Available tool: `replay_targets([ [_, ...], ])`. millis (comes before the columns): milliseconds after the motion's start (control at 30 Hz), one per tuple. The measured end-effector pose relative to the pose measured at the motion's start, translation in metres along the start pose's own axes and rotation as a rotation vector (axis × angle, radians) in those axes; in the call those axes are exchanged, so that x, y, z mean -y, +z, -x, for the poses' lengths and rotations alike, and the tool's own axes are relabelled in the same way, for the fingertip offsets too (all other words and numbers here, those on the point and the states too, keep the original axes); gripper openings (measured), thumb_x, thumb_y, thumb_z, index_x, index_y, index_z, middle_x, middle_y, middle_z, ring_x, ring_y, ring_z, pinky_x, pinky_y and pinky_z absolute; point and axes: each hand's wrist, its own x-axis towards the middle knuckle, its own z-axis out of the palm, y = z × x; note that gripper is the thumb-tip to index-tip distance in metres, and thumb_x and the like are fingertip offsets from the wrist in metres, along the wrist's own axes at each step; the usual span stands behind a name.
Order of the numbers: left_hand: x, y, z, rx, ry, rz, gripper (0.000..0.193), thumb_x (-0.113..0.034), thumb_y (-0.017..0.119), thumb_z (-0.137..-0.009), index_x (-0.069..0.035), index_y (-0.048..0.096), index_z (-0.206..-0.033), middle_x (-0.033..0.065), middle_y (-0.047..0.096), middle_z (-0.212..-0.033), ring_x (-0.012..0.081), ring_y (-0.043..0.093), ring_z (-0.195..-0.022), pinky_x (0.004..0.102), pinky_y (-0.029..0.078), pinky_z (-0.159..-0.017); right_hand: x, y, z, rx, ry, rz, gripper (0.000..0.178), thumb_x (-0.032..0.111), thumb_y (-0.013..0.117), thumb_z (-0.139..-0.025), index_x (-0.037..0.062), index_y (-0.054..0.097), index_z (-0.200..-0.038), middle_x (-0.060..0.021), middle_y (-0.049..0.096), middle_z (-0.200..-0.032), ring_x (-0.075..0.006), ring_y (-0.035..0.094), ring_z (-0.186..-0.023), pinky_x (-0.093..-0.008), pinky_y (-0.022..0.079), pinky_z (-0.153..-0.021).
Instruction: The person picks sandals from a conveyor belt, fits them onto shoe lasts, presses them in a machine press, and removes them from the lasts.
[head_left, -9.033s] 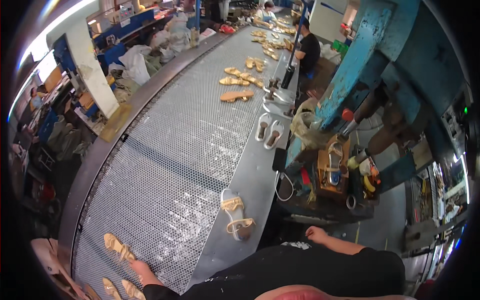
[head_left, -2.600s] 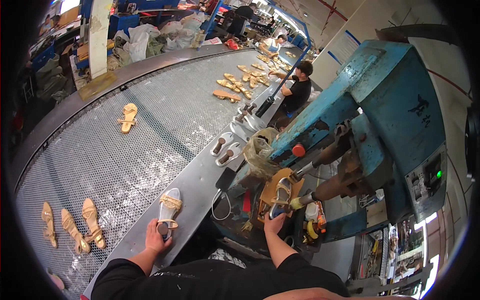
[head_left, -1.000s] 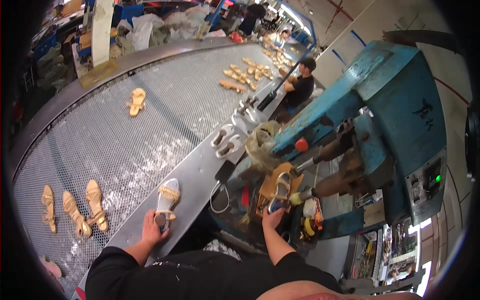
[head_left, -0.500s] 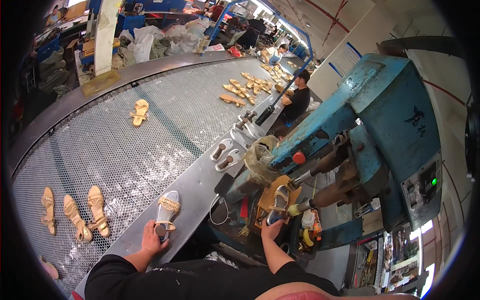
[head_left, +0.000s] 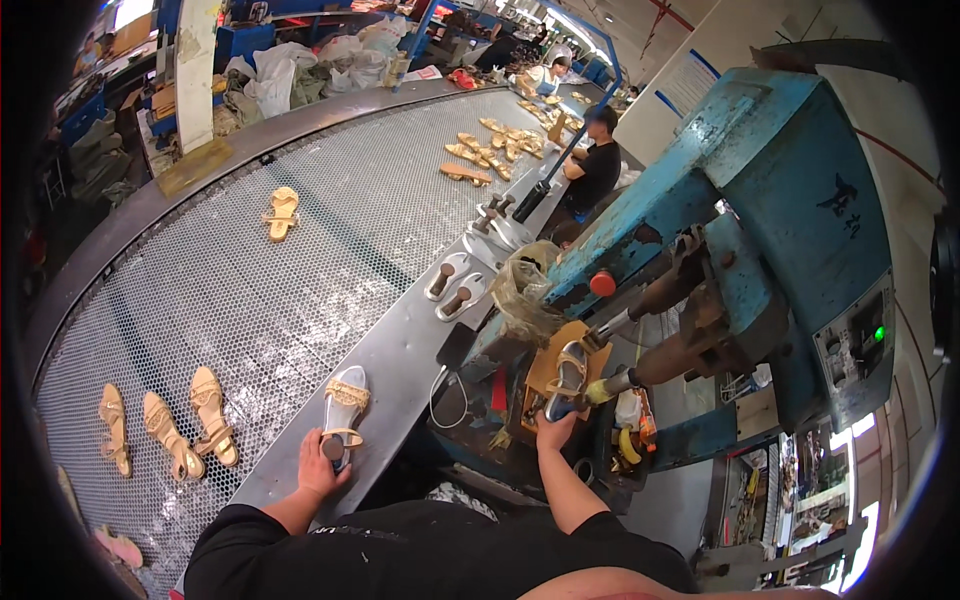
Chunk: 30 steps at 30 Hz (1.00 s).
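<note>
On the metal ledge to the left, my left hand (head_left: 322, 466) is closed around the heel end of a gold-strapped sandal (head_left: 348, 392) fitted on a silvery shoe last. A round brown post stands up from that last beside my fingers. To the right, my right hand (head_left: 555, 430) grips the heel end of another strapped sandal (head_left: 571, 372) on a last. This one lies on the tan pad (head_left: 543, 370) of a blue press (head_left: 740, 180). Two press rods (head_left: 640, 372) point at it from the right; whether they touch it I cannot tell.
A honeycomb-mesh conveyor (head_left: 230, 300) carries several tan sandals (head_left: 208, 412). White shoe lasts (head_left: 462, 298) stand along the ledge, near a black phone-like object (head_left: 456, 345) with a white cable. A seated co-worker (head_left: 597, 170) is farther along. A tray of small items (head_left: 630, 440) sits under the press.
The whole view has shifted a little, with the press and ledge sitting higher in the picture. Both hands keep hold of their sandals, with little movement.
</note>
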Motion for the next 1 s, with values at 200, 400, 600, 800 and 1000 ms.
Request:
replay_targets([
  [200, 0.007, 0.007, -0.005, -0.008, 0.036, -0.004, 0.078, -0.033, 0.077, -0.063, 0.000, 0.044, -0.125, 0.0202, 0.037, -0.133, 0.0400, 0.034, -0.128, 0.0470, 0.029, -0.109, 0.011, 0.000, -0.006, -0.064, 0.031, -0.014, 0.074, 0.021, 0.081, -0.064, -0.0070, 0.045, -0.122, -0.0275, 0.054, -0.114, -0.0428, 0.051, -0.111, -0.0434, 0.041, -0.095],
  [400, 0.010, 0.002, 0.001, -0.002, 0.046, -0.011, 0.079, -0.033, 0.077, -0.064, 0.001, 0.042, -0.127, 0.0202, 0.036, -0.134, 0.0397, 0.033, -0.129, 0.0469, 0.029, -0.109, 0.011, -0.009, 0.000, -0.026, 0.015, -0.011, 0.079, 0.029, 0.083, -0.063, -0.0048, 0.045, -0.123, -0.0267, 0.057, -0.112, -0.0434, 0.054, -0.107, -0.0438, 0.042, -0.092],
  [600, 0.013, -0.003, -0.002, 0.062, 0.052, 0.051, 0.082, -0.032, 0.076, -0.068, 0.001, 0.038, -0.132, 0.0236, 0.037, -0.136, 0.0405, 0.035, -0.130, 0.0466, 0.029, -0.110, -0.027, 0.005, -0.010, -0.021, -0.026, 0.039, 0.097, 0.038, 0.085, -0.064, -0.0145, 0.035, -0.128, -0.0321, 0.055, -0.116, -0.0419, 0.054, -0.111, -0.0432, 0.041, -0.095],
  [800, 0.025, 0.010, -0.005, -0.032, 0.162, 0.066, 0.077, -0.032, 0.075, -0.072, -0.004, 0.038, -0.134, 0.0235, 0.036, -0.138, 0.0409, 0.033, -0.131, 0.0475, 0.028, -0.111, -0.016, -0.023, -0.030, -0.066, -0.221, -0.048, 0.086, 0.040, 0.086, -0.065, -0.0091, 0.046, -0.123, -0.0264, 0.057, -0.116, -0.0388, 0.059, -0.103, -0.0443, 0.047, -0.091],
  [1000, 0.067, -0.053, 0.024, -0.175, 0.034, 0.131, 0.078, -0.022, 0.075, -0.070, -0.007, 0.037, -0.136, 0.0210, 0.037, -0.137, 0.0399, 0.036, -0.129, 0.0476, 0.031, -0.108, 0.020, -0.006, -0.030, -0.117, -0.079, 0.118, 0.063, 0.039, 0.078, -0.076, -0.0076, 0.055, -0.111, -0.0259, 0.061, -0.111, -0.0349, 0.063, -0.100, -0.0419, 0.051, -0.086],
])
